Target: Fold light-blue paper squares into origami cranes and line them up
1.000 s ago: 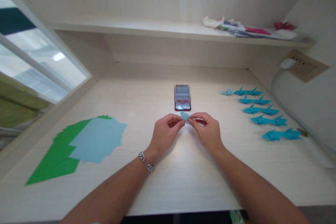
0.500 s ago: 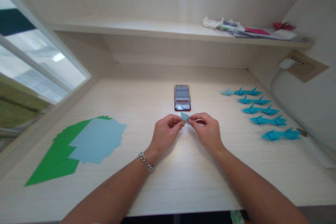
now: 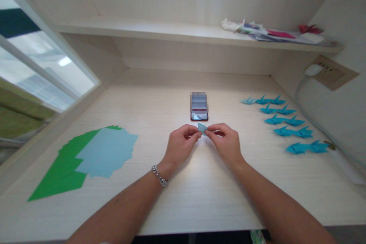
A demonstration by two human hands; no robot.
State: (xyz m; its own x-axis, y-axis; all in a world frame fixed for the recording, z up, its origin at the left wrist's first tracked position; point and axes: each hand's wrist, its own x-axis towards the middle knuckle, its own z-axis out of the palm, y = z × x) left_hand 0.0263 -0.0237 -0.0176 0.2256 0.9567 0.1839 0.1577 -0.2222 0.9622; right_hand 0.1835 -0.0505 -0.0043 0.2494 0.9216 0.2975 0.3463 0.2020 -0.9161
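Observation:
A small folded piece of light blue paper [image 3: 202, 127] is pinched between both my hands just above the desk. My left hand [image 3: 180, 145], with a metal bracelet on its wrist, grips the paper's left side with thumb and forefinger. My right hand [image 3: 225, 143] pinches its right side the same way. Only the paper's pointed top shows above my fingertips. Right behind the paper lies a phone [image 3: 199, 107] with a red case.
Several folded blue paper cranes [image 3: 283, 121] lie in rows at the right of the pale wooden desk [image 3: 183, 194]. A fanned stack of green and light blue paper sheets [image 3: 88, 156] lies at the left. A shelf [image 3: 160, 30] above holds papers; a wall socket [image 3: 328, 70] with a cable is at right.

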